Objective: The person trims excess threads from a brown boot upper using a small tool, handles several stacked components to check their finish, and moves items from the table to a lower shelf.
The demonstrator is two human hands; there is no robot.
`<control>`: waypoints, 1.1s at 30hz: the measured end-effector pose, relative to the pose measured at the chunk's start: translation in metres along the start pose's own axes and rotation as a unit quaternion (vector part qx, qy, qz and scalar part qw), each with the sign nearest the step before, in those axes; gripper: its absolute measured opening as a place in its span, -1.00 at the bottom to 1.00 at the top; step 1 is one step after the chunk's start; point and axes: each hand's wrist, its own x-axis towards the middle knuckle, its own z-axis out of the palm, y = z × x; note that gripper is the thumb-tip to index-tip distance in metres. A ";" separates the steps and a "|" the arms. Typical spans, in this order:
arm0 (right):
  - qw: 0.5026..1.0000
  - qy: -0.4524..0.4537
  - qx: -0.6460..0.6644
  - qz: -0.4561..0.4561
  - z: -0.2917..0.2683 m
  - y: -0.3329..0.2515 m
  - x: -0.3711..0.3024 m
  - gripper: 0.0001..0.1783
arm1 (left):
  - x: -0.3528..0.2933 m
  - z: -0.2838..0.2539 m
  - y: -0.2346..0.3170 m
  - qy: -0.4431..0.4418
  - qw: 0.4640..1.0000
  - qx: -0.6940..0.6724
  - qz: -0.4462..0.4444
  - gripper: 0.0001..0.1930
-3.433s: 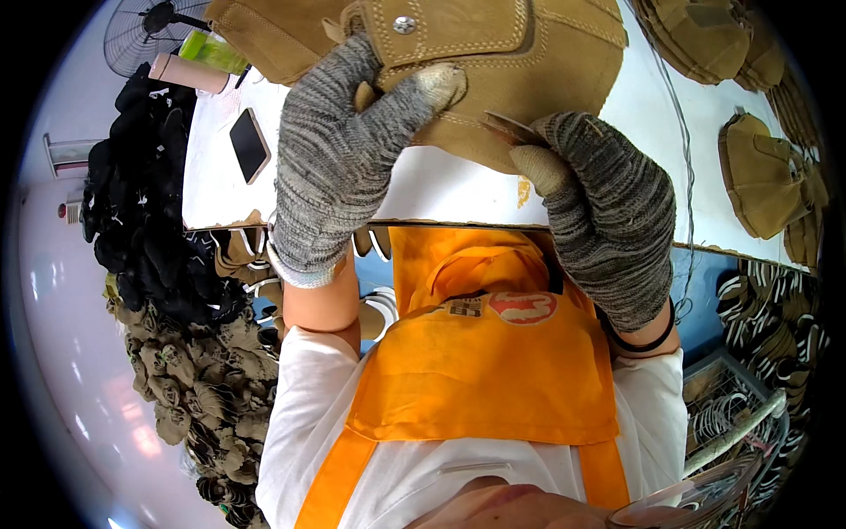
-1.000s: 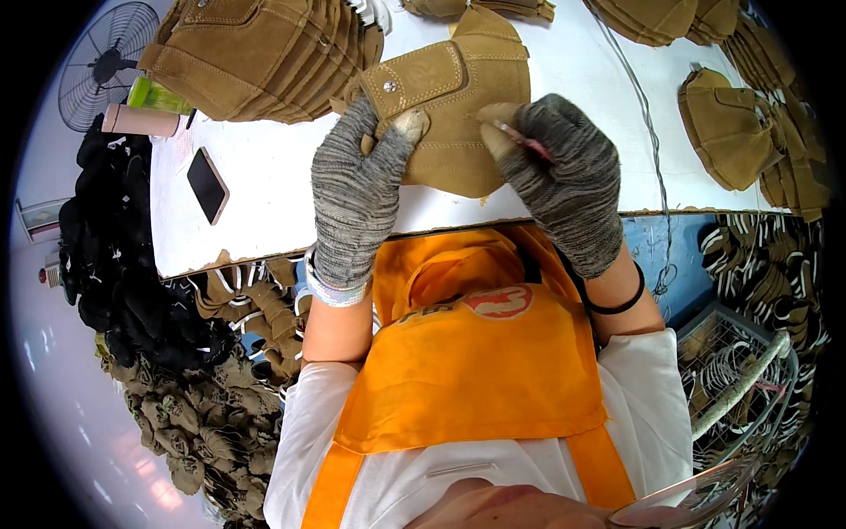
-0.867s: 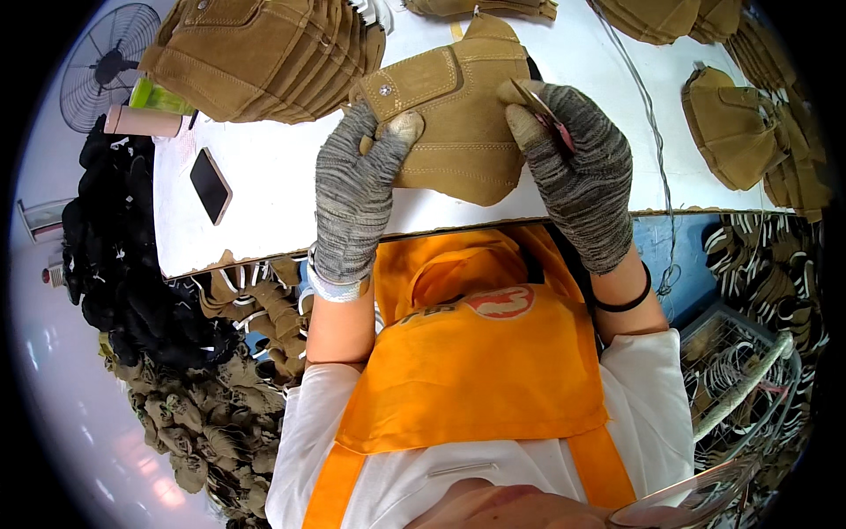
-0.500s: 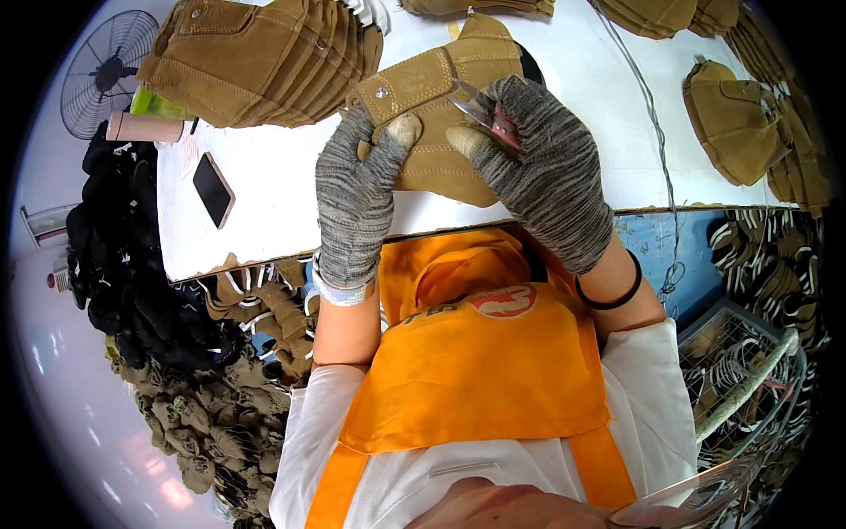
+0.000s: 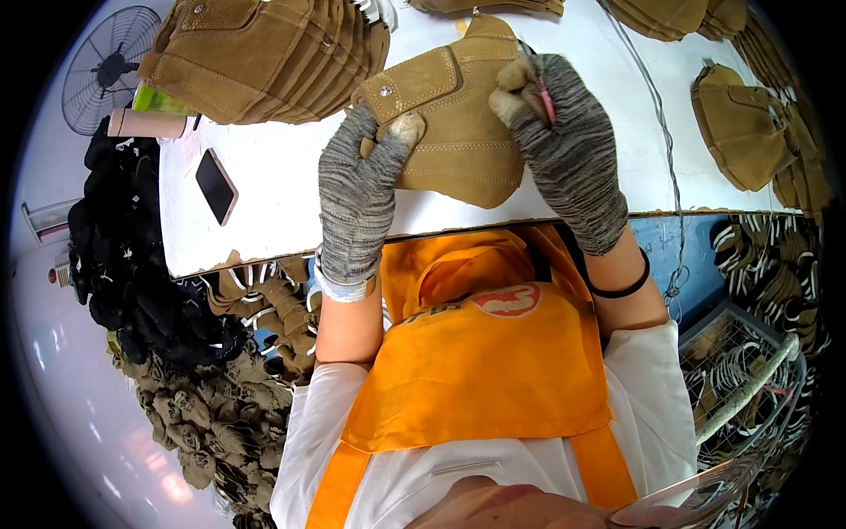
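Note:
A brown suede boot upper [image 5: 458, 132] with pale stitching, a strap and a metal snap is held up over the near edge of the white table. My left hand [image 5: 361, 172], in a grey knitted glove with pale fingertips, pinches its left side, the thumb on top beside the strap. At the upper's right edge, my gloved right hand [image 5: 568, 132] is closed round small scissors [image 5: 545, 99]. Only a bit of their red handle shows clearly; the blades are mostly hidden by the fingers. The right thumb and fingertip lie against the upper's edge.
Stacked brown uppers [image 5: 264, 62] stand at the far left, and more uppers [image 5: 740, 128] lie at the right. A phone [image 5: 216, 187] rests on the table [image 5: 282, 185]. A grey cable [image 5: 656, 115] crosses the right side. Dark piles [image 5: 132, 247] flank the table, near a fan [image 5: 110, 70].
My right hand has moved up and right, from over the upper to its right edge. The scissor blades, spread and visible before, are now mostly hidden. My left hand keeps its hold.

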 end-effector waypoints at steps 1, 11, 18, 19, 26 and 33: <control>1.000 0.022 0.021 0.004 -0.001 0.000 0.001 -0.61 | 0.000 0.000 0.001 0.000 1.000 -0.006 -0.004 -0.62; 0.994 0.056 -0.046 -0.087 0.006 0.014 0.008 -0.59 | 0.001 0.000 0.004 -0.013 1.000 0.025 0.007 -0.63; 0.944 0.086 -0.301 0.105 -0.056 0.083 0.022 -0.57 | 0.001 -0.024 0.004 0.054 0.998 -0.041 -0.010 -0.62; 0.917 0.046 -0.364 0.154 -0.061 0.089 0.024 -0.54 | 0.002 -0.026 0.005 0.060 0.997 -0.049 -0.008 -0.62; 0.888 0.032 -0.435 0.146 -0.060 0.091 0.015 -0.53 | 0.005 -0.029 0.020 0.054 0.998 0.031 0.032 -0.61; 0.985 -0.038 0.152 0.066 -0.029 0.016 -0.006 -0.59 | 0.016 -0.041 0.042 0.014 0.965 0.216 0.147 -0.57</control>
